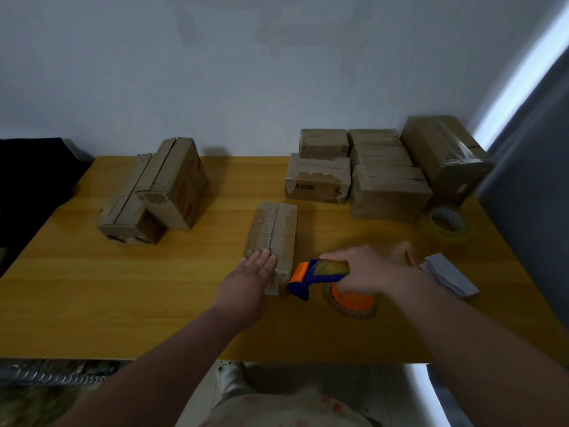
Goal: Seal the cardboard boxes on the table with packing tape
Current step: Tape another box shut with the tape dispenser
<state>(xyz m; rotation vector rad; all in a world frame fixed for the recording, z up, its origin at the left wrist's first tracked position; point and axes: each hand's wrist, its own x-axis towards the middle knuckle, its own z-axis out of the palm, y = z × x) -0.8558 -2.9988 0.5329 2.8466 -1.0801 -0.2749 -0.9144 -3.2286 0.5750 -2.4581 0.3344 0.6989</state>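
Note:
A narrow cardboard box [272,232] lies lengthwise in the middle of the wooden table [123,288], its top seam facing up. My left hand [254,269] rests flat with straight fingers on the box's near end. My right hand [363,269] grips a blue and orange tape dispenser [314,277] just right of the box's near corner. The dispenser's orange roll hub [351,298] hangs below my hand, close to the tabletop.
Two boxes [154,192] lean together at the back left. Several boxes [369,177] are stacked at the back right against the wall. A spare tape roll [448,221] lies at the right edge, with folded white paper [449,274] nearer me.

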